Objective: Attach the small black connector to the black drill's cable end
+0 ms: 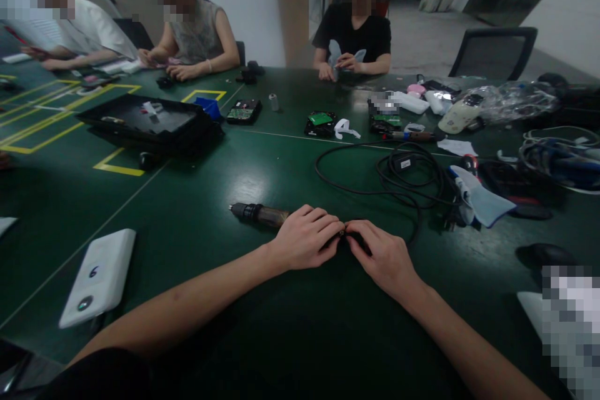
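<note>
An electric screwdriver (270, 216) lies across the table in front of me, its bit pointing left. Over its rear end my left hand (309, 239) is closed, fingers wrapped round the body. My right hand (383, 256) meets it at the tail of the tool, thumb and fingers pinched on the dark end of a black cable. Most of that end is hidden by the fingers. From there the black cable (407, 169) loops back into a loose coil on the table to the right.
Black trays (154, 122) stand at the left, near a blue bin (207, 107). A white power bank (99, 278) lies by my left forearm. Several hard drives, including one drive (244, 111), sit farther back. A glove (480, 197) is at right. Co-workers sit across the table.
</note>
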Tool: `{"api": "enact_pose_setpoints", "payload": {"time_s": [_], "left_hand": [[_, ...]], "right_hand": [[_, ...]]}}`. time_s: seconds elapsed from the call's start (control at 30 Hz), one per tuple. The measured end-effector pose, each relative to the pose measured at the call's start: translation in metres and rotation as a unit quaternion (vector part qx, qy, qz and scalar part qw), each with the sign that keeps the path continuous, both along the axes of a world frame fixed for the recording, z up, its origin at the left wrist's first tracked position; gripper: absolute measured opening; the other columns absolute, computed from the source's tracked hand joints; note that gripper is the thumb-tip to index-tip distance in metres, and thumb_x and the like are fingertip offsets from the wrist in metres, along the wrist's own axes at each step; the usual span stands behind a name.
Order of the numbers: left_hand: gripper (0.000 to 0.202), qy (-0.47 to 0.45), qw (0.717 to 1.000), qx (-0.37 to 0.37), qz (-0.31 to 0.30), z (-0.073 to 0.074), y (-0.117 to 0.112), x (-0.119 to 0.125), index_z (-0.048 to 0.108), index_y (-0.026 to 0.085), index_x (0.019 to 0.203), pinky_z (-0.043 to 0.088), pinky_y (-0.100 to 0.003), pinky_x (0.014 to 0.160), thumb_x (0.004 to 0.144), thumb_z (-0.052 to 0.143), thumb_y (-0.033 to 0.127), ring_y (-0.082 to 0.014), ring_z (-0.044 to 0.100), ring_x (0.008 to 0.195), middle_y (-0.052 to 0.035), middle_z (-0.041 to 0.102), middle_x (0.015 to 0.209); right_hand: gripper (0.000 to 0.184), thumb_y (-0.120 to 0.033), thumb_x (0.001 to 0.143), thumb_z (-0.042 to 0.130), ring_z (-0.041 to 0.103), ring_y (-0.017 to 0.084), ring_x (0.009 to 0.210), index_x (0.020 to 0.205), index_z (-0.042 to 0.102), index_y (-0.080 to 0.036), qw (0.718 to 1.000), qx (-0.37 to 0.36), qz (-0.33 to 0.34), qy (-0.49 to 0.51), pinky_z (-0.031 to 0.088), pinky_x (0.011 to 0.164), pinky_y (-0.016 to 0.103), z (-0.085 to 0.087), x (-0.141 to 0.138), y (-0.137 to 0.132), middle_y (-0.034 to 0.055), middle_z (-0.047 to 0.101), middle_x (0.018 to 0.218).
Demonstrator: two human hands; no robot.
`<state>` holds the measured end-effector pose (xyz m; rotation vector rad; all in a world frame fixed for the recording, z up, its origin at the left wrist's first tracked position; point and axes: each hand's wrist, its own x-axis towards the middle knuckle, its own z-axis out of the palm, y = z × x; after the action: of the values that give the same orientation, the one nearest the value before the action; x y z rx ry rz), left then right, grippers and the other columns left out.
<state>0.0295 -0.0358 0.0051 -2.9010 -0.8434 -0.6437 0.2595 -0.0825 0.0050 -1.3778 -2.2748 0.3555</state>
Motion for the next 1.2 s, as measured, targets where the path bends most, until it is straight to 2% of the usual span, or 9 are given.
{"api": "enact_pose_setpoints", "payload": {"time_s": [0.1, 0.3, 0.5, 0.6, 0.8, 1.0, 1.2], "left_hand": [[0.024, 0.005, 1.000, 0.004, -0.008, 0.0003, 0.0010, -0.0008, 0.063, 0.021, 0.122, 0.044, -0.038, 0.087, 0.104, 0.051, 0.031, -0.0211, 0.063, 0.109, -0.0032, 0.070, 0.125], [0.026, 0.002, 1.000, 0.014, 0.015, 0.0000, 0.0019, 0.0006, 0.064, 0.019, 0.114, 0.044, -0.036, 0.084, 0.107, 0.048, 0.039, -0.0198, 0.065, 0.104, -0.0052, 0.071, 0.121], [0.026, -0.009, 1.000, 0.007, 0.001, 0.0021, -0.0013, 0.0006, 0.063, 0.021, 0.122, 0.044, -0.039, 0.086, 0.102, 0.051, 0.033, -0.0216, 0.064, 0.107, -0.0051, 0.070, 0.125], [0.023, -0.010, 1.000, 0.008, -0.002, 0.0020, -0.0008, 0.0002, 0.064, 0.020, 0.119, 0.045, -0.039, 0.087, 0.103, 0.050, 0.030, -0.0210, 0.064, 0.107, -0.0041, 0.070, 0.127], [0.024, -0.011, 1.000, 0.003, 0.012, 0.0015, 0.0004, 0.0007, 0.064, 0.019, 0.113, 0.045, -0.037, 0.087, 0.106, 0.049, 0.037, -0.0201, 0.065, 0.106, -0.0049, 0.070, 0.125], [0.026, -0.011, 1.000, 0.000, -0.003, 0.0025, -0.0007, -0.0002, 0.064, 0.020, 0.121, 0.045, -0.039, 0.089, 0.102, 0.052, 0.032, -0.0221, 0.064, 0.109, -0.0059, 0.069, 0.127], [0.024, -0.004, 1.000, 0.004, 0.009, 0.0011, 0.0008, -0.0001, 0.064, 0.019, 0.114, 0.045, -0.038, 0.088, 0.106, 0.049, 0.036, -0.0204, 0.065, 0.106, -0.0059, 0.070, 0.124]], "right_hand": [[0.019, -0.026, 0.105, 0.050, 0.071, 0.021, 0.101, 0.121, 0.060, -0.027, 1.000, 0.000, -0.001, 0.001, 0.055, 0.081, 0.033, 0.0009, -0.0008, -0.0001, 0.0041, 0.072, 0.119], [0.020, -0.025, 0.104, 0.049, 0.072, 0.021, 0.100, 0.120, 0.061, -0.026, 1.000, 0.019, -0.003, 0.006, 0.057, 0.082, 0.034, 0.0012, -0.0017, -0.0005, 0.0050, 0.073, 0.118], [0.019, -0.026, 0.105, 0.050, 0.071, 0.021, 0.103, 0.121, 0.061, -0.027, 1.000, 0.004, -0.001, -0.002, 0.056, 0.083, 0.034, 0.0000, -0.0006, -0.0001, 0.0041, 0.072, 0.119], [0.019, -0.026, 0.105, 0.050, 0.071, 0.021, 0.104, 0.121, 0.061, -0.027, 1.000, 0.001, 0.001, 0.001, 0.056, 0.084, 0.034, -0.0005, -0.0005, -0.0001, 0.0040, 0.071, 0.121], [0.019, -0.026, 0.105, 0.051, 0.072, 0.021, 0.104, 0.121, 0.061, -0.027, 1.000, 0.013, 0.002, 0.005, 0.057, 0.084, 0.035, 0.0005, -0.0001, -0.0003, 0.0048, 0.072, 0.121], [0.020, -0.026, 0.104, 0.051, 0.072, 0.022, 0.103, 0.121, 0.061, -0.028, 1.000, 0.015, 0.001, 0.001, 0.057, 0.082, 0.035, 0.0010, -0.0004, -0.0004, 0.0047, 0.072, 0.120], [0.020, -0.026, 0.104, 0.050, 0.072, 0.021, 0.102, 0.120, 0.063, -0.028, 1.000, 0.026, -0.002, 0.010, 0.058, 0.082, 0.035, 0.0000, -0.0013, -0.0003, 0.0045, 0.073, 0.119]]}}
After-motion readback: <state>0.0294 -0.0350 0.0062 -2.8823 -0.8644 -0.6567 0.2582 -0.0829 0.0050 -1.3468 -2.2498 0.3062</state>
